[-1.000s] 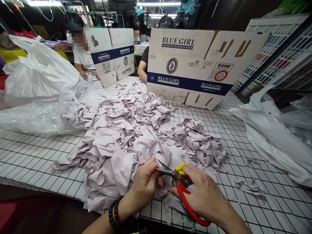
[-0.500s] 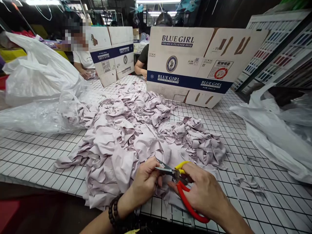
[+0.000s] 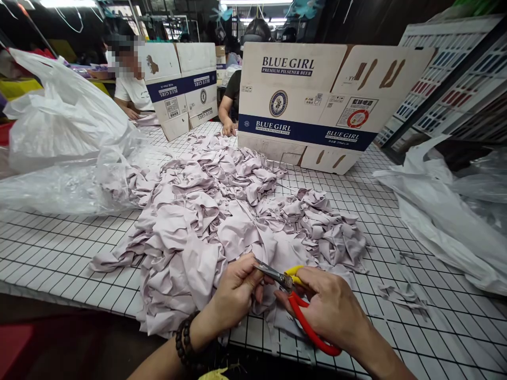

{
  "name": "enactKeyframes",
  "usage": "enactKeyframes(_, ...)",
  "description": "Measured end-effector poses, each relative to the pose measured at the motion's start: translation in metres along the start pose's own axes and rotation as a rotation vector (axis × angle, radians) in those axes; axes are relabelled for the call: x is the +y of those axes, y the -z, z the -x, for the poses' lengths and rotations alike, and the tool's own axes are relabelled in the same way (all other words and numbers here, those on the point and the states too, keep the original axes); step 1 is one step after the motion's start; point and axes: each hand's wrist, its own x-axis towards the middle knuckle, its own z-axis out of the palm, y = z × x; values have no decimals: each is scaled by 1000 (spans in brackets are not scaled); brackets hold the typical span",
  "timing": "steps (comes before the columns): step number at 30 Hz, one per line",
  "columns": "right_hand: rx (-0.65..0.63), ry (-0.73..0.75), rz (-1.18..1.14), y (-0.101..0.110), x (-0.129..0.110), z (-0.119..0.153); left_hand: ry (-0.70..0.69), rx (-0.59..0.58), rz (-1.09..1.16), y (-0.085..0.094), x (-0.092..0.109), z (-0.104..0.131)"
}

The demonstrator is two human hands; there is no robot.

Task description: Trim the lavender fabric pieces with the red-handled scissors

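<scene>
A large heap of pale lilac fabric pieces (image 3: 190, 221) covers the middle of the table, its near edge right by my hands. My left hand (image 3: 237, 287) is closed in a pinch on the fabric, with a bead bracelet on its wrist; the pinched edge is mostly hidden behind the fingers. In my right hand (image 3: 332, 306) is a pair of scissors (image 3: 287, 281) with one red and one yellow handle. Their blades are nearly closed, and the tips lie against my left fingertips.
White plastic bags (image 3: 71, 121) lie at the left, another white bag (image 3: 439, 200) at the right. Two beer cartons (image 3: 301, 100) stand across the table, with two people behind. Fabric scraps (image 3: 404, 298) lie on the grid-patterned table (image 3: 79, 248).
The scissor blades have come together at my left fingertips. Both my hands stay in nearly the same place. Behind the large carton, a person's hand has reached forward onto the table.
</scene>
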Motion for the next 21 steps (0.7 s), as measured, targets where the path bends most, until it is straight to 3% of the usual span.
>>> enactKeyframes(8,42,68,-44,-1,1,-2,52,-17,29,1,4,0)
enactKeyframes(11,20,10,-122,-1,9,-3,60,-12,21,2,7,0)
enactKeyframes(13,-81,-158,-311,-2,20,-2,63,-1,23,3,7,-1)
enactKeyframes(17,-319,-531,-1005,-14,34,-2,28,6,-30,-1,5,-3)
enactKeyframes(19,-340,-607,-1284,-27,29,-5,-33,6,-137,-10,2,-3)
enactKeyframes(21,-312,-658,-1423,-41,19,-10,-122,-33,-267,-21,-2,3)
